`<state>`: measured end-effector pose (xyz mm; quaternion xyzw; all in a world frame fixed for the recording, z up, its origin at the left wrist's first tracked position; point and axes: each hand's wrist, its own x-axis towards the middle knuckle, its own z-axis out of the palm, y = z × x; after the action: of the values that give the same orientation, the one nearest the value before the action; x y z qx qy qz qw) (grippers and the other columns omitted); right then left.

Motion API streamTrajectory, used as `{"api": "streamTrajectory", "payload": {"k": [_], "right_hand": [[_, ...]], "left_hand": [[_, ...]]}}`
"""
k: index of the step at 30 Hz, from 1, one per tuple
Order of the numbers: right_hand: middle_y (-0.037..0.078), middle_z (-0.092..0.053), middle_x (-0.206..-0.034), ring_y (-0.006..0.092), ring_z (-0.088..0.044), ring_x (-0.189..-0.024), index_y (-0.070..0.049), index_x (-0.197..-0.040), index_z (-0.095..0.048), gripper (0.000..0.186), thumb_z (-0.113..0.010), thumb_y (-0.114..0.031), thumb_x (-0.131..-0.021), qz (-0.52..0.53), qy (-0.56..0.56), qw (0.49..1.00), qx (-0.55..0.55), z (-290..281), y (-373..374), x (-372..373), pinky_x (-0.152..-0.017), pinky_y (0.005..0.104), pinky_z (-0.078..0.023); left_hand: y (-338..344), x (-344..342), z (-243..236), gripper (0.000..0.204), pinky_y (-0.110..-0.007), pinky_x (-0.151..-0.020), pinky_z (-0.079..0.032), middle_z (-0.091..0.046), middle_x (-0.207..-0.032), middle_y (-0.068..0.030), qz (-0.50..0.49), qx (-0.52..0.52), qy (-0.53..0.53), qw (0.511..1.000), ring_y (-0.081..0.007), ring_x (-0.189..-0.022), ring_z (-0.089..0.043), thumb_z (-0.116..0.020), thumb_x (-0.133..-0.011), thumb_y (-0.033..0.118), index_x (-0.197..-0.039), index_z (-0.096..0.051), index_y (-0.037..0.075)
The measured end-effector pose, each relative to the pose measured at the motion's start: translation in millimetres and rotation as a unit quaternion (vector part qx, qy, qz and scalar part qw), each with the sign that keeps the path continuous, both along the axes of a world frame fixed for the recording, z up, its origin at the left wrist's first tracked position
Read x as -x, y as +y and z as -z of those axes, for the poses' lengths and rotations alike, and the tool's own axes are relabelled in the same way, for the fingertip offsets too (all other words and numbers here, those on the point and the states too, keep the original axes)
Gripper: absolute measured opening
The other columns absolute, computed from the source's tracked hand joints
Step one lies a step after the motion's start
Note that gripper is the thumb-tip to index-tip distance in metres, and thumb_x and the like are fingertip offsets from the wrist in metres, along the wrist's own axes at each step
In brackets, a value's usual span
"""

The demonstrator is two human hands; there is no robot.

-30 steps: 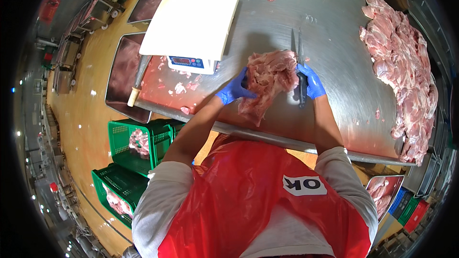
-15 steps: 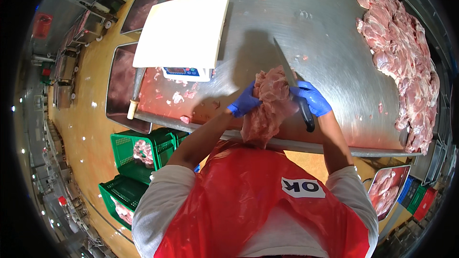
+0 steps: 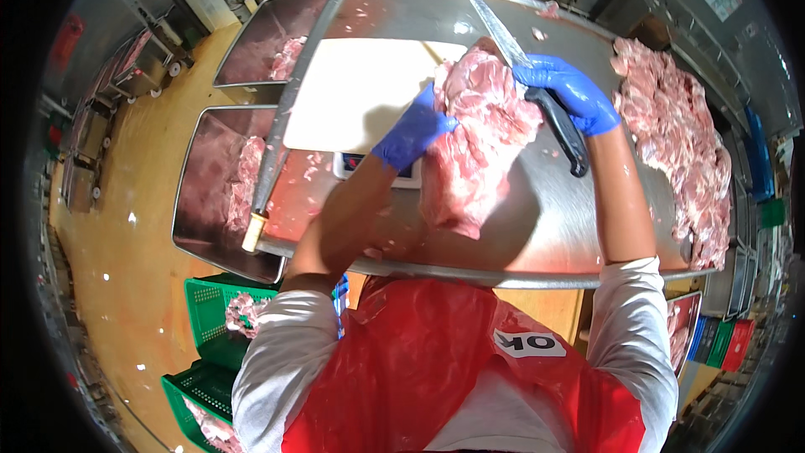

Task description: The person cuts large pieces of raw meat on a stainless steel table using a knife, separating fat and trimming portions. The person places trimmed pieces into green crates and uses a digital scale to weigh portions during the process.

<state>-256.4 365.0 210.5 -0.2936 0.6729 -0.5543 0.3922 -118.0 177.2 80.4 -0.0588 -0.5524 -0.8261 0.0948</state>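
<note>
Meat (image 3: 478,143) lifted higher! It's clamped by the left hand (image 3: 411,136); the knife (image 3: 560,127) is gripped by the right hand (image 3: 579,94), blade outward, seemingly for safety.

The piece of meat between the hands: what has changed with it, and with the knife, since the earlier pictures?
The meat piece has been lifted higher above the table, toward the camera. The knife, in the right hand, rose too, its blade now leaning left. The left hand still grips the meat; the meat pile stays.
</note>
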Motion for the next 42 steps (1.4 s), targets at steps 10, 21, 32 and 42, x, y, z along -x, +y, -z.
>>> {"api": "streamTrajectory", "payload": {"k": [10,21,32,42], "right_hand": [[0.001,-0.06,-0.086,0.0081,-0.057,-0.072,-0.004,-0.121,-0.055,0.032,-0.061,-0.019,-0.093,0.089,-0.104,0.99,0.039,72,-173,-53,-0.064,0.0232,-0.053],[0.011,-0.064,-0.092,0.018,-0.061,-0.072,-0.001,-0.11,-0.062,0.028,-0.059,-0.021,-0.093,0.045,-0.068,0.994,-0.07,100,-229,-10,-0.066,0.0348,-0.055],[0.011,-0.059,-0.075,0.0227,-0.057,-0.055,-0.003,-0.098,-0.061,0.032,-0.06,-0.033,-0.09,0.069,-0.066,0.988,-0.118,113,-207,12,-0.049,0.0414,-0.05],[0.003,-0.059,-0.079,0.0119,-0.051,-0.067,-0.002,-0.096,-0.062,0.026,-0.061,-0.027,-0.092,0.104,0.01,0.994,-0.017,112,-150,6,-0.06,0.0275,-0.043]], "left_hand": [[-245,49,58,0.033,-0.034,-0.088,-0.047,-0.064,-0.106,-0.01,0.129,0.362,-0.156,0.91,-0.0153,-0.098,-0.057,-0.064,-0.087,0.02,-0.115,-0.062,0.002],[-262,46,54,0.042,-0.034,-0.067,-0.048,-0.065,-0.091,-0.0148,0.001,0.494,-0.155,0.855,-0.0196,-0.08,-0.06,-0.065,-0.08,0.032,-0.102,-0.064,-0.003],[-228,-133,-33,0.066,-0.039,-0.11,-0.034,-0.048,-0.141,-0.0211,-0.176,0.592,-0.207,0.759,-0.0325,-0.13,-0.046,-0.071,-0.082,0.033,-0.137,-0.048,0.003],[-244,-193,-39,0.068,-0.04,-0.106,-0.039,-0.051,-0.135,-0.0221,-0.299,0.553,-0.185,0.755,-0.0348,-0.125,-0.051,-0.071,-0.082,0.037,-0.136,-0.049,0.003]]}}
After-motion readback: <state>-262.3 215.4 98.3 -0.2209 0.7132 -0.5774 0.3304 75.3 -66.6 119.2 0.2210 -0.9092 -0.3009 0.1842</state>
